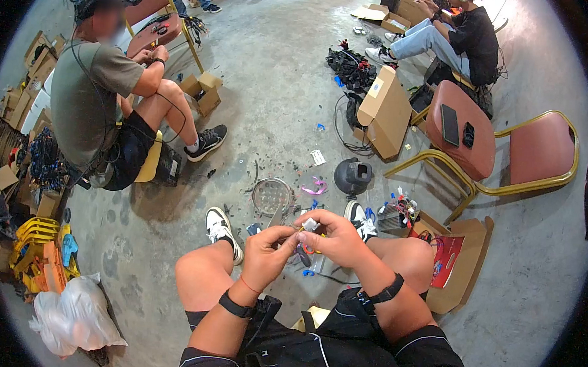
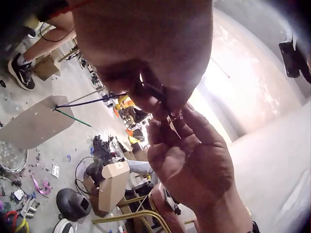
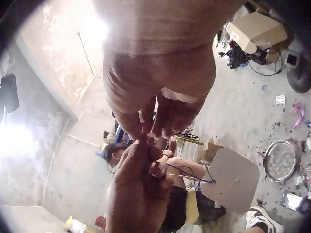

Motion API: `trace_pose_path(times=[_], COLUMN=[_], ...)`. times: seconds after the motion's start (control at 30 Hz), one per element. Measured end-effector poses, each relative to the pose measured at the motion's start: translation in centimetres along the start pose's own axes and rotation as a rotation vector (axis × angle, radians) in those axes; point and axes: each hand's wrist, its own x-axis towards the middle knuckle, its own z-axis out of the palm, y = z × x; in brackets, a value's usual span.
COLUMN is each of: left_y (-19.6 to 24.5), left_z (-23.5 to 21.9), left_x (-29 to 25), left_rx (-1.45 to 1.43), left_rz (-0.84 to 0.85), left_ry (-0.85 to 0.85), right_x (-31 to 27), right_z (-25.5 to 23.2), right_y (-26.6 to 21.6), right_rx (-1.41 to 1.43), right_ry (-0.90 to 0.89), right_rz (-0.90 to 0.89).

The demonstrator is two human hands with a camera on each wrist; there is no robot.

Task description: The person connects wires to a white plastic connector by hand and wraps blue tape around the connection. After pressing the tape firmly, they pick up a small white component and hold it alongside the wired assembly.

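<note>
In front of the lap both hands meet at the fingertips. The left hand (image 1: 264, 254) pinches thin wires (image 2: 90, 101), one dark blue, that run out to a flat pale panel (image 2: 39, 122) with a green wire on it. That panel (image 3: 232, 178) hangs beyond the left fingers and is seen nearly edge-on in the head view. My right hand (image 1: 339, 240) has its thumb and fingers curled round a small white piece (image 1: 310, 224), a bit of yellow beside it. The fingers hide most of this piece and where the wires meet it.
On the floor lie a round clear-topped disc (image 1: 272, 196), a black helmet-like shell (image 1: 353, 176), pliers and scraps. An open carton (image 1: 466, 265) stands right, chairs (image 1: 460, 129) beyond. A seated person (image 1: 99, 100) is at left, another at far right. White bags (image 1: 77, 315) lie lower left.
</note>
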Motion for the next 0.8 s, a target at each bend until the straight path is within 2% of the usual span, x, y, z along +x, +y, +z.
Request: trace_pose_path(times=[0.1,0.27,0.33,0.4,0.53,0.63,0.73,0.8], left_y=[0.2,0.6,1.5,1.3,1.1,1.1,1.1,1.1], left_z=[-0.1,0.1,0.1,0.0,0.0,0.0,0.0,-0.1], left_x=[0.1,0.2,0.2,0.3,0.5,0.5,0.4,0.4], left_rx=[0.084,0.142,0.258,0.332,0.46,0.459,0.414,0.402], left_rz=[0.046,0.125,0.179,0.223,0.359,0.358,0.297,0.29], left_ry=[-0.001,-0.003,0.011,0.01,0.017,0.016,-0.003,-0.017], right_x=[0.3,0.1,0.1,0.2,0.2,0.1,0.1,0.3], right_z=[-0.2,-0.1,-0.1,-0.2,0.4,0.3,0.0,0.1], right_y=[1.0,0.6,0.8,1.2,1.0,0.8,0.6,1.3], right_rx=[-0.098,-0.122,-0.137,-0.271,-0.205,-0.159,-0.324,-0.308], right_ry=[0.028,0.033,0.048,0.089,0.117,0.116,0.093,0.131], right_rz=[-0.063,-0.041,-0.039,-0.104,-0.075,-0.059,-0.08,-0.206])
